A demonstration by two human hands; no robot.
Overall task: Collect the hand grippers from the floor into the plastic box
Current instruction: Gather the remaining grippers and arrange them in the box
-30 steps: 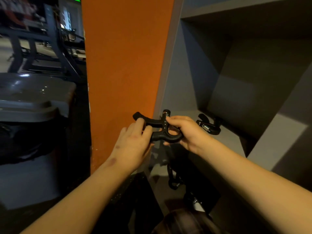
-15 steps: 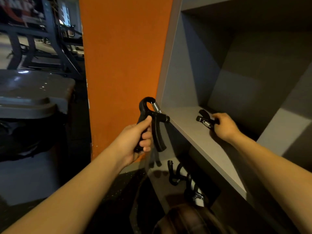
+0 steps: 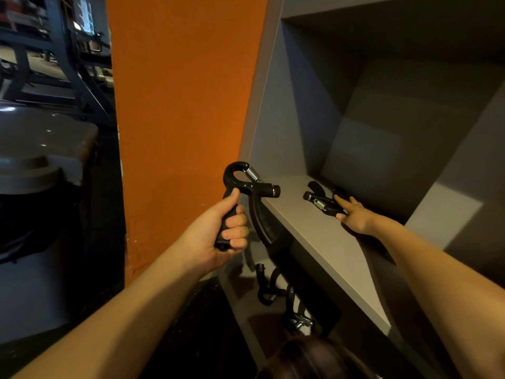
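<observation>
My left hand (image 3: 218,231) grips one handle of a black hand gripper (image 3: 252,191), held upright with its spring coil on top, just in front of the grey shelf's edge. On the shelf board (image 3: 308,228) lies a second black hand gripper (image 3: 321,199). My right hand (image 3: 352,214) reaches in to it, with a straight index finger on top and the thumb tip at its near side. Two more hand grippers (image 3: 269,287) (image 3: 297,317) lie on the lower shelf board. No plastic box is recognisable in view.
An orange wall panel (image 3: 180,105) stands left of the grey shelf unit. A grey lidded bin (image 3: 41,149) with a black bag sits at far left, gym frames (image 3: 54,58) behind it. A dark rounded object (image 3: 308,359) fills the bottom edge.
A second ago both hands held one gripper. My left hand now holds it alone, turned upright. My right hand went to the gripper on the shelf, and its fingers have straightened.
</observation>
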